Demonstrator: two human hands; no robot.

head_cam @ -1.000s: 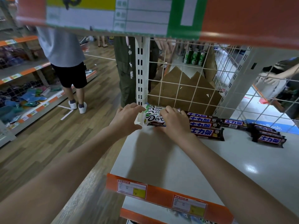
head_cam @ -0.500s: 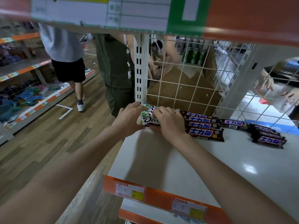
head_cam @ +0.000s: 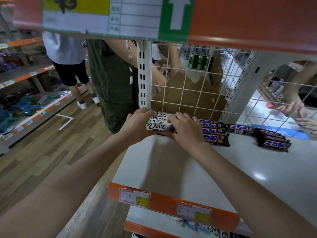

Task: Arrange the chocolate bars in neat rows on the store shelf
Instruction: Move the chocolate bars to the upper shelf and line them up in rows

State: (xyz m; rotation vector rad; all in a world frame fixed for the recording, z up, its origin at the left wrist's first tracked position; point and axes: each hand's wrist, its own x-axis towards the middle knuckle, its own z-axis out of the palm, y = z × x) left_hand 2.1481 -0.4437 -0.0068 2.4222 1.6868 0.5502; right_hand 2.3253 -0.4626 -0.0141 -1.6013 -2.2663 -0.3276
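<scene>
From the head camera, the left hand (head_cam: 137, 123) curled round the left end of the stack of Dove bars (head_cam: 158, 123), thumb and fingers clamping it, while the right hand (head_cam: 186, 129) pinched the stack's right end with bent fingertips. The stack sat at the back-left corner of the white shelf (head_cam: 188, 169), toward eleven o'clock from the shelf's middle, close against the wire grid back (head_cam: 188, 86). Just at its three o'clock lay a row of dark bars (head_cam: 214, 133), touching or nearly touching the right hand; a smaller pile of dark bars (head_cam: 272, 141) lay well apart, further toward three o'clock. To do this squaring well, I judge both hands should press the ends inward evenly, keep the wrappers' edges flush, and slide the stack parallel to the neighbouring row without nudging it.
</scene>
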